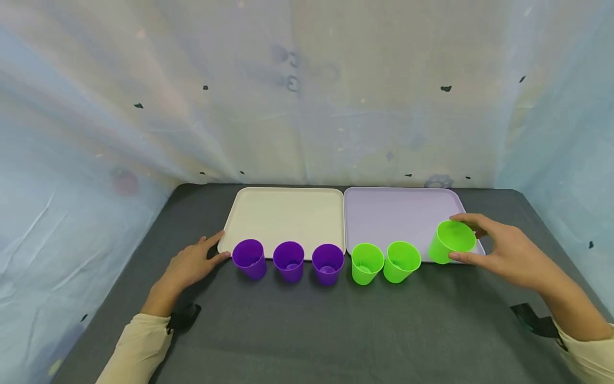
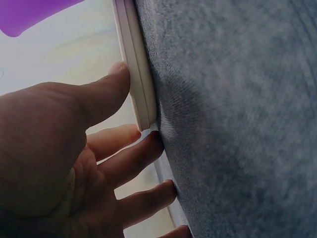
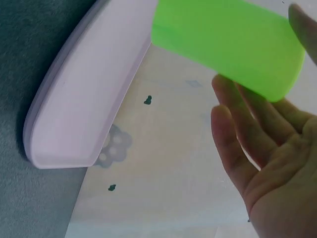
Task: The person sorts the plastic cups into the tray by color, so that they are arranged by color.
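At mid-frame, a cream tray (image 1: 288,218) is set beside a lilac tray (image 1: 393,213). The former's lower-left corner is touched by the left hand (image 1: 192,261), fingers loosely spread; by the right hand (image 1: 510,253), a green cup (image 1: 452,243) is gripped at centre right.

"Where does the head view look from?"

"Above the near side of the table (image 1: 312,330), facing forward and down, far enough back to take in the left hand (image 1: 192,265), the right hand (image 1: 510,253) and the hanging cloth (image 1: 336,128)."

"And the left wrist view?"

"Very close, low, rolled sideways; the table fills its right side. It shares the cream tray (image 1: 288,218) with the head view."

"The right wrist?"

"Close too, also rolled, looking past the lilac tray (image 1: 398,213) toward the cloth. Both that tray and the held green cup (image 1: 451,242) show in the head view."
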### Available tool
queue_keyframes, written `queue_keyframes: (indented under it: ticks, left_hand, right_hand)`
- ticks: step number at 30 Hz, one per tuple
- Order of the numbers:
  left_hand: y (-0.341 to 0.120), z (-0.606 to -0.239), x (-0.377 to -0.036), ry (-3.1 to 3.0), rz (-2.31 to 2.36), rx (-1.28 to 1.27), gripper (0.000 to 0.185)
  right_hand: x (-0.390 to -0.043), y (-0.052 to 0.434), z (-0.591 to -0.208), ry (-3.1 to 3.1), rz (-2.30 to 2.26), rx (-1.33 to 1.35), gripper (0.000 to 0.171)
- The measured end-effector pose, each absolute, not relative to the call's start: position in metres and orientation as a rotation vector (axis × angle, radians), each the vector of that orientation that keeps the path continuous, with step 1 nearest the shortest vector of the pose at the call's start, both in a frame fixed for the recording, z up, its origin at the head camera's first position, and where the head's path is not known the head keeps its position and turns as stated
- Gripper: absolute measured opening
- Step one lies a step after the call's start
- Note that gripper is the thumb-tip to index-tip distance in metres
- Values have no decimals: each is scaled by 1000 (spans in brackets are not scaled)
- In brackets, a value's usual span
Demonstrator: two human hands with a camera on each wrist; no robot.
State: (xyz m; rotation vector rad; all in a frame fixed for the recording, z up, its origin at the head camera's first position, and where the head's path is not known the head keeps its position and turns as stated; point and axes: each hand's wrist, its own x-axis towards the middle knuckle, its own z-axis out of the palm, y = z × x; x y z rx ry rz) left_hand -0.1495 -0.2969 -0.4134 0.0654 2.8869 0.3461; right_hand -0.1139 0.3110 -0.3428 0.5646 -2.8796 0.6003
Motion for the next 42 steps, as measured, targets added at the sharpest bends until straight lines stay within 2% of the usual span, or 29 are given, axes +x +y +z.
queue_keyframes:
  ticks: [14, 24, 34, 42]
  left_hand:
    - [-295, -414, -153, 2883, 353, 55, 80]
    - [-292, -414, -156, 2894, 351, 98, 79]
    - [-292, -418, -161, 2908, 360, 120, 79]
    - [-299, -418, -155, 2921, 332, 78, 81]
  right_hand:
    - [-135, 293, -325, -2931, 625, 502, 68]
    - [-148, 270, -309, -2992, 597, 643, 70]
    - [-158, 245, -302, -3005, 627, 630, 71]
    - [-176, 217, -291, -3000, 644, 745, 70]
